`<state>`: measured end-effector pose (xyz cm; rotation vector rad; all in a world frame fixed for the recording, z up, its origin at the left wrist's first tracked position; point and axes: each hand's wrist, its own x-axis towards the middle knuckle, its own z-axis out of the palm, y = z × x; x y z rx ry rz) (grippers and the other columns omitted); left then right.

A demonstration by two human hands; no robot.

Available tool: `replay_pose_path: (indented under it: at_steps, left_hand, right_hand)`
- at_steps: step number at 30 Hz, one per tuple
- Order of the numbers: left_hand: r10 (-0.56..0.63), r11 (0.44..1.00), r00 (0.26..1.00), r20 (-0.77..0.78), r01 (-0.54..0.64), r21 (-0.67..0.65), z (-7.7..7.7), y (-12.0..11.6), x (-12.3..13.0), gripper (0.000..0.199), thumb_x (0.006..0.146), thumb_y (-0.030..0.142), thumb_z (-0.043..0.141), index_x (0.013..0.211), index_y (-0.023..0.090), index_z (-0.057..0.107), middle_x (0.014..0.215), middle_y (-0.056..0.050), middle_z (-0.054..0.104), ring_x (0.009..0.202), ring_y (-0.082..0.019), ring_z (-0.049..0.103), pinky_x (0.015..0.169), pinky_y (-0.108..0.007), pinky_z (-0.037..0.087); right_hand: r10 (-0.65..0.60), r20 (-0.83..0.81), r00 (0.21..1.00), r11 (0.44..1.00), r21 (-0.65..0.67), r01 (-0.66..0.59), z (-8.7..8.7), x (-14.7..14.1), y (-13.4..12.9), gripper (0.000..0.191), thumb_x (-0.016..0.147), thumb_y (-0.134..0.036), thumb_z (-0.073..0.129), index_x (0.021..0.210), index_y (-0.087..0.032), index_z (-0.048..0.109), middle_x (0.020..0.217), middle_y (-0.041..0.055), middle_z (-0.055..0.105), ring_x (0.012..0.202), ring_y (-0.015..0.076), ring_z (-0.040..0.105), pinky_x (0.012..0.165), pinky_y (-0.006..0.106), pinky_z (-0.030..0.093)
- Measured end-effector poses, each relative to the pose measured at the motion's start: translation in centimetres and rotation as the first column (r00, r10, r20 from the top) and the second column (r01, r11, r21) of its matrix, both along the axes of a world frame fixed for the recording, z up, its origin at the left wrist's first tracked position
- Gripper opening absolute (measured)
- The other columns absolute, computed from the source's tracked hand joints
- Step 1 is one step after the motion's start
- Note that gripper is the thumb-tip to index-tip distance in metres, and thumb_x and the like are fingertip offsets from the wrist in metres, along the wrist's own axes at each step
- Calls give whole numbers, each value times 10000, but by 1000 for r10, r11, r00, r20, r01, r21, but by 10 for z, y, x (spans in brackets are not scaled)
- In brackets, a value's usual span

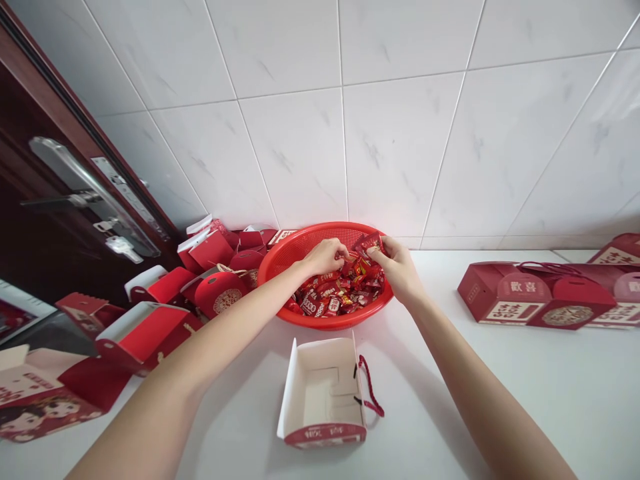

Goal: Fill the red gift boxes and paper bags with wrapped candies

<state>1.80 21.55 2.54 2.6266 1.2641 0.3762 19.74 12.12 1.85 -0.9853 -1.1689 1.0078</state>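
A red plastic basket (330, 323) holds many red-wrapped candies (333, 297). Over its middle is my left hand (325, 257), with curled fingers close to the candies; whatever lies in them is hidden. At the basket's right side, my right hand (400, 270) pinches a red candy packet (367, 245) between thumb and fingers. In front of the basket stands an open gift box (325, 393) with white inside walls, a red printed front and a dark red cord handle (370, 393). Nothing lies inside it.
Several open red gift boxes (165, 323) crowd the left side. Closed red boxes (535, 297) stand in a row at the right. Behind the white tabletop (430, 400) rises a tiled wall (390, 147). A dark door with a metal handle (95, 193) is at far left.
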Motion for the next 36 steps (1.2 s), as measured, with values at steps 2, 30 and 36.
replay_pose_path:
  at_steps: [2, 30, 36]
  left_hand:
    - [-93, 982, 996, -6, 91, -164, 2, -4, 2, 228, 769, 145, 597, 875, 206, 790, 932, -23, 771, 900, -208, 695, 882, -282, 501]
    - [629, 777, 778, 17, -629, 27, 24, 6, -35, 263, 856, 180, 552, 1046, 192, 733, 1073, -116, 763, 1005, -273, 703, 788, -330, 518]
    - [456, 878, 889, 43, -458, 143, 18, 3, -29, 421, 802, 79, 608, 1200, 178, 704, 1226, -100, 717, 1120, -227, 665, 929, -286, 507]
  right_hand:
    - [0, 6, 1000, 1000, 15, 0, 0, 0, 0, 229, 759, -391, 676, 927, -235, 660, 921, 35, 733, 882, 246, 680, 815, 404, 558]
    - [8, 48, 999, 998, 55, -10, -2, 3, 3, 202, 751, -362, 670, 898, -225, 648, 901, 43, 727, 891, 253, 678, 825, 422, 542]
    - [10, 47, 999, 999, 53, -12, -4, 4, 4, 203, 755, -363, 671, 906, -228, 651, 893, 38, 726, 873, 254, 681, 819, 428, 547]
